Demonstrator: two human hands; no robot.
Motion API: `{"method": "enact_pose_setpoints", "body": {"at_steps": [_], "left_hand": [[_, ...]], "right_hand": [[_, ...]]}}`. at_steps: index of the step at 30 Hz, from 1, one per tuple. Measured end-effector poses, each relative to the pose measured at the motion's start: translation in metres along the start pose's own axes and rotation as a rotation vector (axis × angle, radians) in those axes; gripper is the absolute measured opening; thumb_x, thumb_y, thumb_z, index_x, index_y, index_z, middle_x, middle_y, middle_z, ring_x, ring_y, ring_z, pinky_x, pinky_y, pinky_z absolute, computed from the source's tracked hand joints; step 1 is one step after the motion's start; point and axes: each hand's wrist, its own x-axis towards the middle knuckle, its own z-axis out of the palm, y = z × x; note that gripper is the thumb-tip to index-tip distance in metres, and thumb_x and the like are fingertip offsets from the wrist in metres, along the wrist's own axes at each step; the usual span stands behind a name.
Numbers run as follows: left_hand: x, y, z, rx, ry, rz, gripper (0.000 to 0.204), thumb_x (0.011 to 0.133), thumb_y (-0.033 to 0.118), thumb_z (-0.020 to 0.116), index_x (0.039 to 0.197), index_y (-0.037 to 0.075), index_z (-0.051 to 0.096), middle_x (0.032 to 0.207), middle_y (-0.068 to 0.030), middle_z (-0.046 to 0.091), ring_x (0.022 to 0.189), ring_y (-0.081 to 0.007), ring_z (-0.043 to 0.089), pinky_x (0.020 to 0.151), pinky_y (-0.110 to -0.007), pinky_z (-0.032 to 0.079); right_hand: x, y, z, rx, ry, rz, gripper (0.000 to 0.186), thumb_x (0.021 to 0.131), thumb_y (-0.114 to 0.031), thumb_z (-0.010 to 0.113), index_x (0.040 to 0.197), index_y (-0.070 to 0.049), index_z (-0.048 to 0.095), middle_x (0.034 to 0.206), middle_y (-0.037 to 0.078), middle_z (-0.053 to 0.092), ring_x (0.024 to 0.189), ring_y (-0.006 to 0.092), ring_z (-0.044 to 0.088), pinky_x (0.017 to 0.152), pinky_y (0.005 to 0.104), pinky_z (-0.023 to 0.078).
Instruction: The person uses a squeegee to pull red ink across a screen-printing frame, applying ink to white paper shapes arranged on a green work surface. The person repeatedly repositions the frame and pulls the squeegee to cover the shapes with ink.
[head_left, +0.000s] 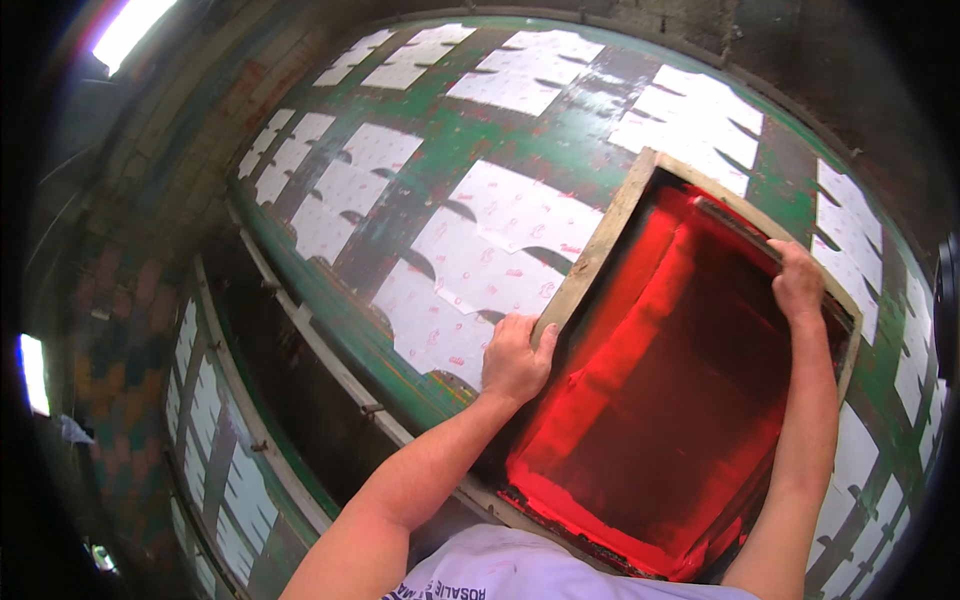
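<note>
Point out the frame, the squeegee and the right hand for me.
Frame (603, 240): head view, on its bare wooden left bar.
Squeegee (737, 228): head view, on the long bar beyond the fingers.
Right hand (800, 288): head view, on the back of the hand.

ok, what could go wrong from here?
If the left hand slips, the wooden frame might shift and smear the white sheets beside it. Red ink lies thick at the frame's near end, so the right forearm, passing close by, could get stained.
</note>
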Motion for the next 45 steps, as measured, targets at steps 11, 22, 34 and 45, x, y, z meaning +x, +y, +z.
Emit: {"method": "enact_pose_setpoints", "body": {"at_steps": [11, 22, 34, 45], "left_hand": [[0.001, -0.001, 0.003, 0.025, -0.008, -0.007, 0.033, 0.111, 0.038, 0.070, 0.117, 0.005, 0.074, 0.118, -0.0169, 0.070, 0.117, -0.0415, 0.067, 0.098, -0.056, 0.056], [0.001, -0.004, 0.000, 0.019, -0.033, 0.017, 0.046, 0.111, 0.043, 0.068, 0.115, -0.002, 0.074, 0.123, -0.0243, 0.070, 0.122, -0.0449, 0.066, 0.105, -0.056, 0.055], [-0.005, -0.009, -0.011, 0.005, -0.132, 0.027, 0.060, 0.101, 0.047, 0.080, 0.133, -0.003, 0.069, 0.135, -0.0236, 0.067, 0.132, -0.0433, 0.064, 0.112, -0.053, 0.055], [-0.004, -0.011, -0.005, 0.119, -0.062, 0.099, 0.055, 0.101, 0.046, 0.079, 0.122, -0.005, 0.074, 0.123, -0.0253, 0.074, 0.121, -0.0446, 0.071, 0.108, -0.053, 0.058]], "right_hand": [[0.002, -0.004, -0.031, 0.009, -0.261, 0.027, 0.038, 0.088, -0.004, 0.079, 0.125, -0.006, 0.083, 0.117, 0.023, 0.081, 0.117, 0.0443, 0.076, 0.105, 0.0565, 0.060], [-0.184, -0.117, -0.094, 0.069, -0.333, -0.085, 0.032, 0.089, -0.006, 0.075, 0.114, -0.021, 0.088, 0.107, 0.017, 0.080, 0.102, 0.0425, 0.078, 0.095, 0.0561, 0.062], [-0.407, -0.270, -0.143, 0.100, -0.350, -0.018, 0.040, 0.078, 0.000, 0.075, 0.112, -0.020, 0.086, 0.101, 0.010, 0.076, 0.099, 0.0369, 0.077, 0.088, 0.0531, 0.064], [-0.471, -0.318, -0.155, 0.163, -0.186, -0.071, 0.075, 0.073, -0.047, 0.101, 0.131, -0.008, 0.074, 0.123, 0.014, 0.070, 0.116, 0.0385, 0.066, 0.101, 0.0535, 0.055]]}}
